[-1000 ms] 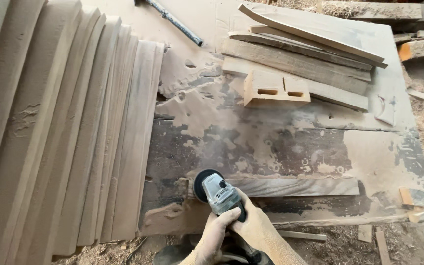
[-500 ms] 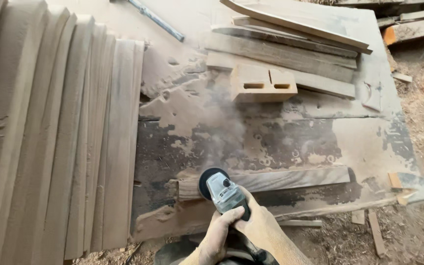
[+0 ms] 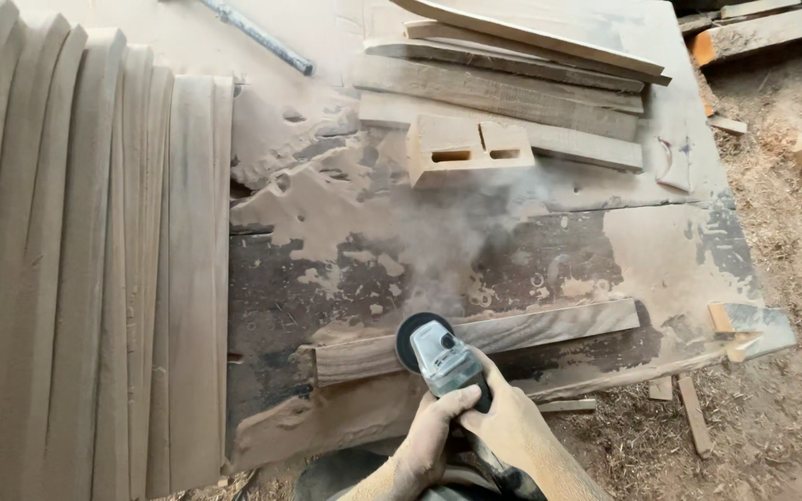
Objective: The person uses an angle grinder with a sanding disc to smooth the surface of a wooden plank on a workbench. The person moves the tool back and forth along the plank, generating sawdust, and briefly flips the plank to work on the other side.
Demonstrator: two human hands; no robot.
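Both hands were wrapped around the body of a grey angle grinder point(image 3: 446, 357), the left hand point(image 3: 433, 429) curled over its near side with fingers pressed shut on the housing, the right hand point(image 3: 512, 425) clasped just beside it on the rear of the tool, the two touching. The grinder's dark disc point(image 3: 414, 336) sat on the left part of a long wooden board point(image 3: 531, 329) that lay flat across the near edge of a dust-caked worktable point(image 3: 661, 250). A pale haze of dust point(image 3: 457, 241) hung above the disc. To the left, a stack of curved planks point(image 3: 95, 278) lay side by side. At the far side rested a pile of rough boards point(image 3: 512, 83), with a mortised block point(image 3: 468, 148) lying against them, and a dark metal rod point(image 3: 257, 35) lay near the far edge.
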